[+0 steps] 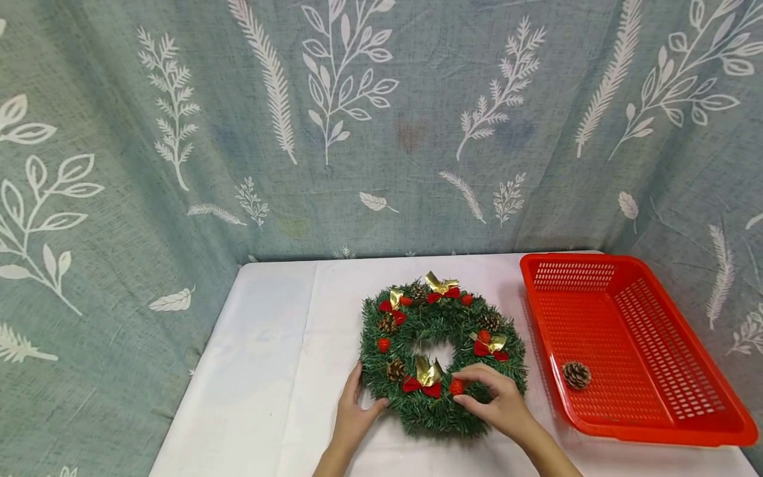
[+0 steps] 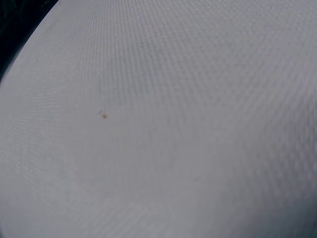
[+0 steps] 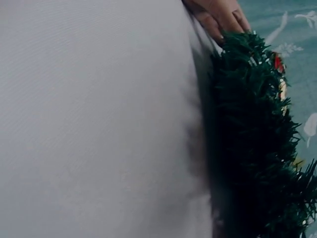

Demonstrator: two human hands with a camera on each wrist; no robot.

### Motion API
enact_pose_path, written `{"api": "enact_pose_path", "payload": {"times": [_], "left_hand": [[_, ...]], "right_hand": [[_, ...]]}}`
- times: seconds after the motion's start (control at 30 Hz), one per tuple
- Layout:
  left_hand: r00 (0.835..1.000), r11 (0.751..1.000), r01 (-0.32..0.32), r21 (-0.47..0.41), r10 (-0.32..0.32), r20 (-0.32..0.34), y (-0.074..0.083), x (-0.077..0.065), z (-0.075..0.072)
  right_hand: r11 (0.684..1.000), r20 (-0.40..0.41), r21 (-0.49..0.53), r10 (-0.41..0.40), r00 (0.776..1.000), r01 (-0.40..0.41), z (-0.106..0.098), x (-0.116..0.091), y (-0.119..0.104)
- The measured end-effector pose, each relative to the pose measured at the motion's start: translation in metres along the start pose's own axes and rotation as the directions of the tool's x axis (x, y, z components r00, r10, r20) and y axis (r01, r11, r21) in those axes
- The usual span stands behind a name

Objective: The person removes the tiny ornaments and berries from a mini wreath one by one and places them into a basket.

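A round green Christmas wreath (image 1: pixel 444 414) lies on the white cloth, decorated with pine cones, red-and-gold bows and red berries. My left hand (image 1: pixel 353 414) holds the wreath's lower left edge, its thumb and fingers spread around the branches; in the right wrist view, the left hand (image 3: pixel 223 15) shows at the top beside the wreath (image 3: pixel 247 134). At the wreath's lower right, my right hand (image 1: pixel 497 401) pinches a red berry (image 1: pixel 456 386) between thumb and fingers. Right beside that berry sits a bow with gold ribbon (image 1: pixel 428 374). The left wrist view shows mostly cloth.
A red plastic basket (image 1: pixel 646 430) with perforated sides stands right of the wreath, holding one loose pine cone (image 1: pixel 576 375). White cloth (image 1: pixel 268 371) covers the table, and a grey-green leaf-patterned curtain (image 1: pixel 417 132) surrounds it at the back and sides.
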State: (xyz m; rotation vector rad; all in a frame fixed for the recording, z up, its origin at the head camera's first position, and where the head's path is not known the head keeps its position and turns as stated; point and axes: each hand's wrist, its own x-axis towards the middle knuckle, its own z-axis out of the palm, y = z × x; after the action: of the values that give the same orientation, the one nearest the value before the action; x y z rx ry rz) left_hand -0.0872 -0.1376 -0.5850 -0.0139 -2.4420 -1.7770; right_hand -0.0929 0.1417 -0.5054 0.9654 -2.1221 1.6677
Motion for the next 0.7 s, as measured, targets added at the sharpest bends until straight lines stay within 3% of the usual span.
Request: {"api": "enact_pose_path", "payload": {"times": [0.2, 0.47, 0.7], "left_hand": [[1.000, 1.000, -0.017, -0.018, 0.017, 0.002, -0.012, 0.002, 0.003], [1.000, 1.000, 0.001, -0.023, -0.001, 0.003, -0.012, 0.002, 0.003], [0.999, 0.999, -0.044, -0.025, 0.043, -0.015, -0.011, 0.001, 0.002]], "right_hand": [[0.999, 0.008, 0.049, 0.012, 1.000, -0.012, -0.003, 0.003, -0.003], [0.995, 0.055, 0.040, -0.097, 0.994, 0.095, -0.012, 0.013, -0.011], [0.994, 0.105, 0.055, -0.098, 0.990, 0.093, -0.021, 0.018, -0.016]]}}
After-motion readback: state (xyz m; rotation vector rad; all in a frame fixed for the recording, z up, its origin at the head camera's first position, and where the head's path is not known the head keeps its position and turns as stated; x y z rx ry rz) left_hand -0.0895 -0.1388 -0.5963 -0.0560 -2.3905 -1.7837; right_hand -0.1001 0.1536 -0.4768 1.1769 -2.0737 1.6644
